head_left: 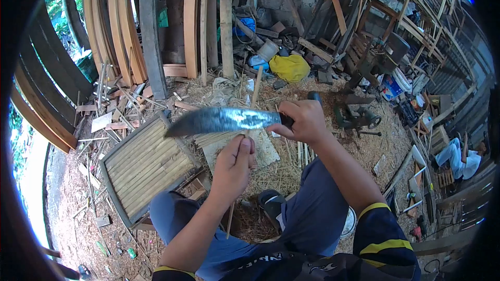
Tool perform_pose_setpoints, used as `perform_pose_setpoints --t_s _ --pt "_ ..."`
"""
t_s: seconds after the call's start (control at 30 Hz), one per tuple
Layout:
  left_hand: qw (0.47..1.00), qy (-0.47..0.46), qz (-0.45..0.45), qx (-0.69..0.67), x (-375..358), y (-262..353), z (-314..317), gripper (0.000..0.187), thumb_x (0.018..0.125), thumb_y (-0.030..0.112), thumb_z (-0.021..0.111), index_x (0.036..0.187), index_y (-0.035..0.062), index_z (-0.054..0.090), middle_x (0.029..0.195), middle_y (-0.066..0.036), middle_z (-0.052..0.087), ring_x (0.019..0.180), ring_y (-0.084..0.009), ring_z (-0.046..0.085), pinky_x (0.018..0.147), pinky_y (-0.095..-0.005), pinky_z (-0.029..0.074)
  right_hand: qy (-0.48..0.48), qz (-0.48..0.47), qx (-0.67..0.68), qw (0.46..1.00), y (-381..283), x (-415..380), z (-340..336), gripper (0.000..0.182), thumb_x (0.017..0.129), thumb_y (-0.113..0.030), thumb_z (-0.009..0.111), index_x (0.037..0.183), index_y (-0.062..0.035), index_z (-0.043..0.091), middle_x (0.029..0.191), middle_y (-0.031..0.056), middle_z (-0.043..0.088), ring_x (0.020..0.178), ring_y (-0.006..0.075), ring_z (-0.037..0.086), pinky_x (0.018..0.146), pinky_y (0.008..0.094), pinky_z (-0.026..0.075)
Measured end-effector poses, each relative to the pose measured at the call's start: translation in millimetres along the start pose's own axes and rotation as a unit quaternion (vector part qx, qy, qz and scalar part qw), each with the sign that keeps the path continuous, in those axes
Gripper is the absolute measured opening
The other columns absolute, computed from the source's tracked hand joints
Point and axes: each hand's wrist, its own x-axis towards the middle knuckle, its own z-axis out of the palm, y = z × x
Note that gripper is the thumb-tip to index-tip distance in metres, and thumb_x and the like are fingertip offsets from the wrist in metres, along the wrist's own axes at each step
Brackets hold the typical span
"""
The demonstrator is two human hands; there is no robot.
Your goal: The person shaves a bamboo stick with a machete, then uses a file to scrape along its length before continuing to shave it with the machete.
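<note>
My right hand (304,119) is closed round the dark handle of a machete (224,120). Its broad blade points left, lies level across the view and catches bright light near the handle. Just below the blade, my left hand (234,164) is closed on a thin stick (230,222), whose lower part shows beneath the wrist; the fist covers its middle. The blade passes right over the left thumb in this view. Under both hands lies a pale flat board (265,153) with thin strips around it.
A bamboo-slat panel (148,166) in a frame stands at the left. Planks (125,31) lean on the wall. A yellow sack (289,67) and a metal vise (359,117) are ahead. Another person (461,158) sits far right. Shavings and offcuts cover the ground.
</note>
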Motion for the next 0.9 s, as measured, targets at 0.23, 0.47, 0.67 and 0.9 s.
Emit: perform_pose_setpoints --t_s 0.23,0.47,0.67,0.9 --pt "0.999 0.007 -0.031 0.005 -6.7 0.3 -5.5 0.032 0.111 0.024 0.045 0.090 0.0019 0.055 0.070 -0.005 0.048 0.066 -0.0129 0.046 0.065 -0.0320 0.043 0.014 0.090 -0.013 0.996 9.1 4.9 2.2 0.052 0.083 -0.062 0.075 0.078 -0.0106 0.066 0.064 0.0080 0.063 0.057 0.0296 0.066 0.054 0.0406 0.050" --pt "0.998 0.017 -0.010 0.061 -7.4 -5.1 -7.8 0.031 0.110 0.022 0.044 0.090 0.0017 0.054 0.069 -0.006 0.048 0.065 -0.0146 0.047 0.064 -0.0323 0.043 0.020 0.068 0.009 0.997 11.2 6.1 7.2 0.053 0.084 -0.061 0.074 0.077 -0.0089 0.069 0.060 0.0114 0.063 0.056 0.0315 0.066 0.054 0.0427 0.050" --pt "1.000 0.000 -0.013 0.010 -4.4 -8.9 -4.9 0.032 0.111 0.026 0.044 0.089 0.0042 0.053 0.067 0.000 0.045 0.059 -0.0103 0.041 0.056 -0.0296 0.036 -0.013 -0.002 -0.023 1.000 13.0 -1.7 8.6 0.051 0.087 -0.059 0.071 0.079 -0.0078 0.070 0.063 0.0133 0.062 0.056 0.0325 0.064 0.053 0.0426 0.049" --pt "0.946 -0.093 -0.181 -0.253 -6.4 7.0 -4.0 0.026 0.112 0.032 0.041 0.101 0.0108 0.051 0.066 0.006 0.035 0.046 -0.0018 0.027 0.039 -0.0206 0.019 0.010 0.305 0.082 0.949 37.3 -2.7 3.8 0.062 0.090 -0.063 0.065 0.076 -0.0029 0.070 0.062 0.0169 0.063 0.057 0.0372 0.064 0.052 0.0438 0.047"
